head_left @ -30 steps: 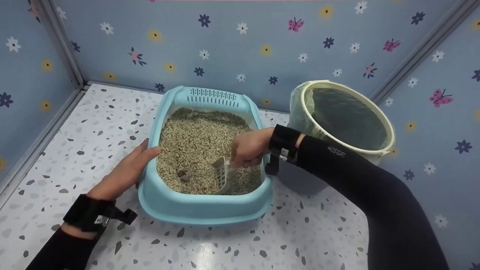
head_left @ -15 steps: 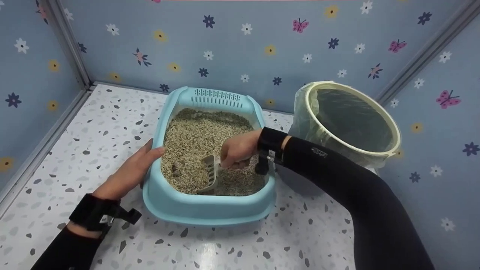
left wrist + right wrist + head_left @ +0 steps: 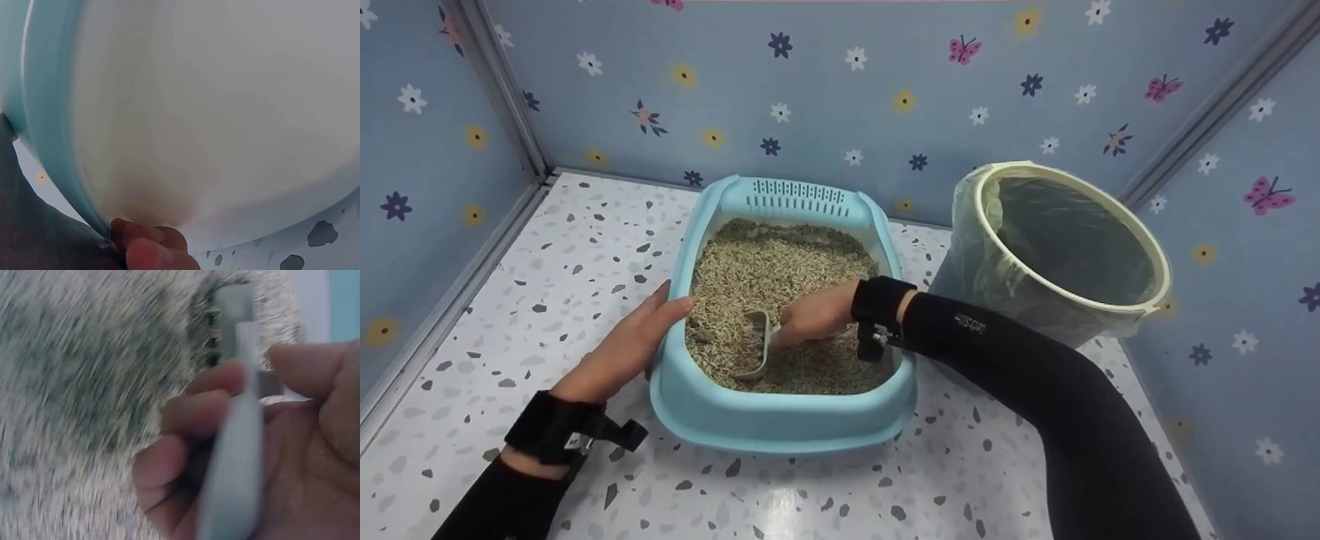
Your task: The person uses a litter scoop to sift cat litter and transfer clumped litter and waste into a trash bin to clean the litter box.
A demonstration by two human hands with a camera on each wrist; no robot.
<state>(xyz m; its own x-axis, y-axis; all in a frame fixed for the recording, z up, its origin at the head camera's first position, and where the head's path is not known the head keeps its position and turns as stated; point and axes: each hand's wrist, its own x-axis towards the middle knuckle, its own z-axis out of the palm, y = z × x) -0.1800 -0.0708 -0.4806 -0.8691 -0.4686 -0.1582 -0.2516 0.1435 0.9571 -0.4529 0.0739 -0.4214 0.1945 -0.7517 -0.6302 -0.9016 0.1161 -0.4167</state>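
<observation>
A light-blue litter box (image 3: 784,421) stands on the floor with pale litter (image 3: 780,262) inside. My left hand (image 3: 624,349) grips its left rim, thumb on top; in the left wrist view the fingers (image 3: 154,247) curl under the rim against the white lower wall. My right hand (image 3: 816,313) holds a pale slotted litter scoop (image 3: 766,346) by its handle, seen blurred in the right wrist view as the scoop handle (image 3: 236,467). The scoop's head is partly sunk in the litter near the front left. A brownish clump (image 3: 700,334) lies just left of it by the wall.
Right of the box stands a bin (image 3: 1035,304) with a cream rim and a translucent liner bag; my right forearm crosses in front of it. Flower-patterned panels (image 3: 840,97) close off the back and both sides. The floor (image 3: 585,247) is speckled white.
My right hand has moved the scoop left through the litter, close to the brownish clump. The left hand stays on the rim. The whole view has shifted slightly.
</observation>
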